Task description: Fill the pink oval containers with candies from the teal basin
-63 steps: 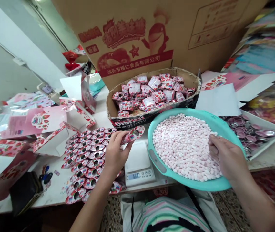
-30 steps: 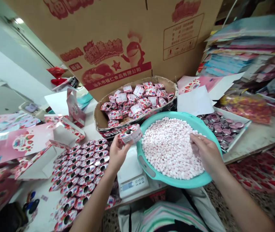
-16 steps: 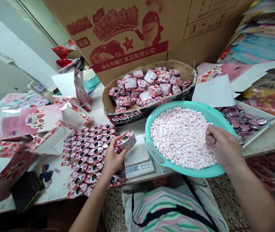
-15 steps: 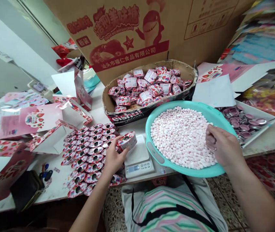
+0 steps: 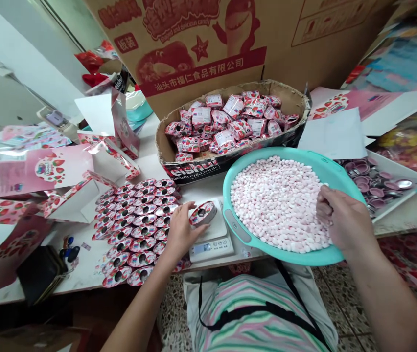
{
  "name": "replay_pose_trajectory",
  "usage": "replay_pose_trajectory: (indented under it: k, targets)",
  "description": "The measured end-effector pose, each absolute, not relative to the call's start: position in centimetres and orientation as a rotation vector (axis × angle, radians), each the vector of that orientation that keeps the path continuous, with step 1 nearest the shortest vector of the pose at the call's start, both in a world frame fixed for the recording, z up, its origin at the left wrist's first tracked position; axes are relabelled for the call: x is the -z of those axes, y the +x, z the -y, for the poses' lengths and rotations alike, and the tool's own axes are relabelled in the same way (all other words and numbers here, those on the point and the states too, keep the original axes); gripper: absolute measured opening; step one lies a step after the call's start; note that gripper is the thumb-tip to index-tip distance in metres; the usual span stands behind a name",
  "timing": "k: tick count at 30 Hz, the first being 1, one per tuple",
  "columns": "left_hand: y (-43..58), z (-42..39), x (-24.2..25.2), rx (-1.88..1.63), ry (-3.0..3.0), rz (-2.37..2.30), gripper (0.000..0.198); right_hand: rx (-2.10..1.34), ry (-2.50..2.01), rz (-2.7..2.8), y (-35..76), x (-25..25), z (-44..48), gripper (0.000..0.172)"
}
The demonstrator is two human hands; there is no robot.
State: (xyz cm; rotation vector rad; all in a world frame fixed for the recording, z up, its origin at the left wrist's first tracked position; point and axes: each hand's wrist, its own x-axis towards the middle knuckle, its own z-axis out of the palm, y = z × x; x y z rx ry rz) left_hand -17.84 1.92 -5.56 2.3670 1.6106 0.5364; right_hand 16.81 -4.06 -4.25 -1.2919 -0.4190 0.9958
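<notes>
My left hand [image 5: 182,232] has its fingertips against a round strawberry-print candy cup [image 5: 203,213], which rests on the pan of a white digital scale [image 5: 210,249]. The display shows about 62. Beside that hand lie overlapping rows of similar open cups [image 5: 135,230]. My right hand [image 5: 344,220] is curled at the edge of a teal basin [image 5: 240,227] heaped with small pink-and-white candies [image 5: 276,203]. Its palm hides whatever may be inside the fingers.
Behind the basin stands a torn cardboard tray of wrapped strawberry packets [image 5: 226,127], backed by a printed carton [image 5: 201,39]. A white tray of metal lids [image 5: 375,181] lies right. Flat pink cartons [image 5: 47,171] and a black pouch [image 5: 41,274] lie left.
My left hand has lowered the cup from above the scale onto its pan. The display has gone from 0.0 to about 62. The view has shifted slightly.
</notes>
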Motion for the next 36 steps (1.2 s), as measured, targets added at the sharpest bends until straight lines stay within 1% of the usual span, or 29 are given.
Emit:
replay_pose_trajectory:
  k: [2,4,20,28,36]
  targets:
    - [-17.9,-1.8,4.9,-0.529,2.415,-1.598,0.070,-1.000,-1.295,0.426,16.9,4.3,4.0,0.030]
    - [-18.0,-1.7,4.2,-0.508,2.436,-1.602,0.072,-0.997,-1.300,0.427,16.9,4.3,4.1,0.030]
    - [-18.5,-1.4,2.4,-0.625,2.398,-1.594,0.047,-1.005,-1.331,0.438,16.9,4.1,4.3,0.028]
    - [-18.4,-1.5,2.3,-0.579,2.407,-1.590,0.045,-0.981,-1.334,0.429,16.7,3.9,4.2,0.029]
    - [-17.9,-1.6,3.1,-0.551,2.439,-1.559,0.050,-0.987,-1.313,0.439,16.7,3.7,4.3,0.028]
